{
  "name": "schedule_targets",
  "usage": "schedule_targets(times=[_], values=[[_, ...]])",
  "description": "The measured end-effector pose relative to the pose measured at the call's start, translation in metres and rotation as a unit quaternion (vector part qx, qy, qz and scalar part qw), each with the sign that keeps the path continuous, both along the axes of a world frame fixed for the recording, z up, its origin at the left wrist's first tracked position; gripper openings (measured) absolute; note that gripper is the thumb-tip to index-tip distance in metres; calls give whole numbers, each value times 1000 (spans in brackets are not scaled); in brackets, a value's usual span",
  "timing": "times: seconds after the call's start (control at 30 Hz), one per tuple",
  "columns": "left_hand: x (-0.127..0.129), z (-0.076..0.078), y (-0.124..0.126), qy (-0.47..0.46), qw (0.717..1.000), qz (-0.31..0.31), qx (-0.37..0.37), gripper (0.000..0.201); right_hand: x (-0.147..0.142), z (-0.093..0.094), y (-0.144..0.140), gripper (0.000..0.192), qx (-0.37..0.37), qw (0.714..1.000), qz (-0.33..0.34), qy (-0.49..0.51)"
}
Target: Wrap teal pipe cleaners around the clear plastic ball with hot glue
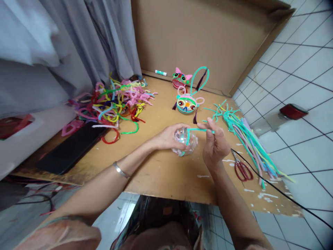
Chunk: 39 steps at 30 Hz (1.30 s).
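Clearly the work at that moment was all in the fingers: the left hand (168,137) was cupped around a clear plastic ball (185,141) with something pale and speckled inside, holding it just above the cardboard table (161,170), near its front middle, while the right hand (214,146) pinched a teal pipe cleaner (200,130) between thumb and forefinger, the stem running from that pinch across the top of the ball and down its front. Both hands were closed on their things, the left loosely enough to leave the ball's face showing, the right tightly at the fingertips. To do this well, I judged, the stem wanted to be kept taut and snug to the curve while the left hand kept the ball from rolling, so that the line stayed on the ball's middle and did not slide off to one side. How the stem was fixed at the ball's underside I could not tell; the palm hid it. The ball's contents were too blurred to name. Red scissors (241,169) lay just beside the right wrist, with straight stems (247,139) fanned beyond, a tangled heap (114,104) to the left, and two finished faces (186,104) behind, well apart from the hands.
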State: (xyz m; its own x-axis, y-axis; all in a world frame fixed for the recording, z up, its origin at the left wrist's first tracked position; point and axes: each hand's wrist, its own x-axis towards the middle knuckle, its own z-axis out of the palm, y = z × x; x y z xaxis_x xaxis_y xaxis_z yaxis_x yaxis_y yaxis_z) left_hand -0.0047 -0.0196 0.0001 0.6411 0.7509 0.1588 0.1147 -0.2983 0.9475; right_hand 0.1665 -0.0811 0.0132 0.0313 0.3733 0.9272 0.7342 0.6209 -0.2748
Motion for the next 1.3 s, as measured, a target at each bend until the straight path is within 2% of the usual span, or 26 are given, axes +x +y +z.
schedule_targets(times=[0.4, 0.73, 0.93, 1.03, 1.17, 1.3], values=[[1, -1, 1, -1, 1000, 4, 17, 72, -1, 1, -3, 30, -8, 999, 7, 34], [-1, 1, 0, 2, 1000, -6, -3, 72, 2, 0, -2, 30, -13, 998, 36, 51], [-1, 1, 2, 9, 1000, 14, -24, 76, 3, 2, -1, 52, -47, 994, 52, 83], [-2, 1, 3, -4, 999, 23, -42, 77, 2, 2, 1, 51, -37, 990, 72, 117], [-3, 1, 5, -22, 996, 67, -53, 82, 5, -5, 11, 38, -37, 989, 23, 139], [-3, -1, 9, -63, 988, 127, -62, 85, 21, -17, 26, 27, -137, 985, -98, 29]])
